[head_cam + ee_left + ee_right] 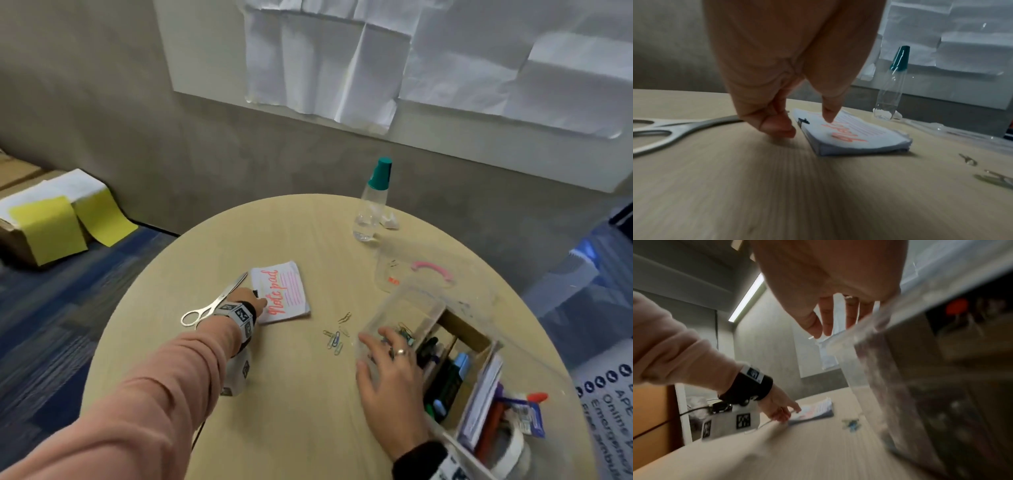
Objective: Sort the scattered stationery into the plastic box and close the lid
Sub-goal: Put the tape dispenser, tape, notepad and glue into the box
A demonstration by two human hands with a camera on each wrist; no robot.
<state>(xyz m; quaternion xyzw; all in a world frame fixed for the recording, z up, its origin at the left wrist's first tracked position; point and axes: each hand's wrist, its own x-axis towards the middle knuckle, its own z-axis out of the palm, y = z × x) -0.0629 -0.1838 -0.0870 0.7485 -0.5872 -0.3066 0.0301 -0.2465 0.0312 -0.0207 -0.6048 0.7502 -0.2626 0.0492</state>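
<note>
One notepad [281, 297] is your step in hand: it lies flat on the round table [291, 411], well left of the plastic box [445, 359]. Your left hand [247, 298] reaches it with the thumb over the cover and the other fingers curled at its near edge; it grips nothing yet, as far as the wrist view shows. Slide those fingers under the edge, pinch the whole stack so no loose sheets fan out, and mind the scissors [212, 303] lying just beside your wrist. Your right hand [390, 370] rests with spread, relaxed fingers on the box's near wall; keep it there so the box stays steady. Paper clips [335, 337] lie scattered between notepad and box, and the clear lid [421, 274] with its pink handle sits beyond the box. A bottle [371, 202] stands farther back. "Note pad" in red script is the only writing you can read for certain.
</note>
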